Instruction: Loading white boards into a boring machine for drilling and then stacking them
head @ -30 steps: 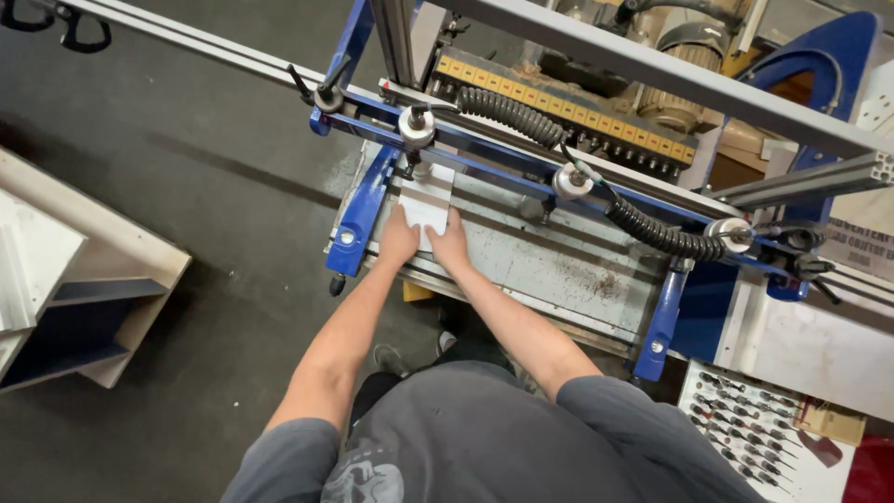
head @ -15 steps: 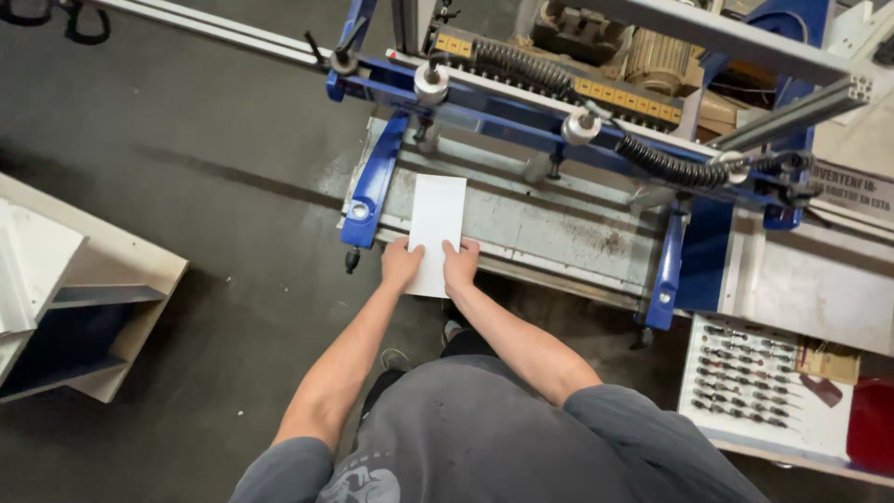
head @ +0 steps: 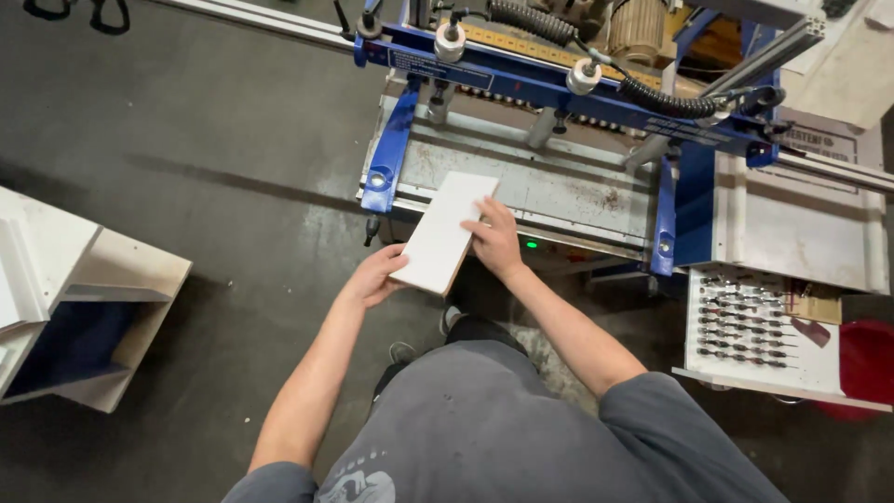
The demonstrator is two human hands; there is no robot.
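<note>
A white rectangular panel (head: 445,231) with a pale wood edge is half off the front of a blue-framed drilling machine's grey metal bed (head: 559,186). My left hand (head: 372,276) grips the panel's near left corner from below. My right hand (head: 495,240) rests on its right edge, fingers on top. The panel is tilted, its far end still over the bed. Above the bed runs a blue beam (head: 559,70) with clamp cylinders and black hoses.
A white-and-wood cabinet piece (head: 65,307) lies on the dark floor to the left. A white tray of drill bits (head: 759,326) sits at right, next to a red container (head: 866,359). A green light (head: 531,245) glows on the machine's front.
The panel has come out from under the blue beam toward me and turned at an angle; both hands moved back with it, and the view has moved in closer.
</note>
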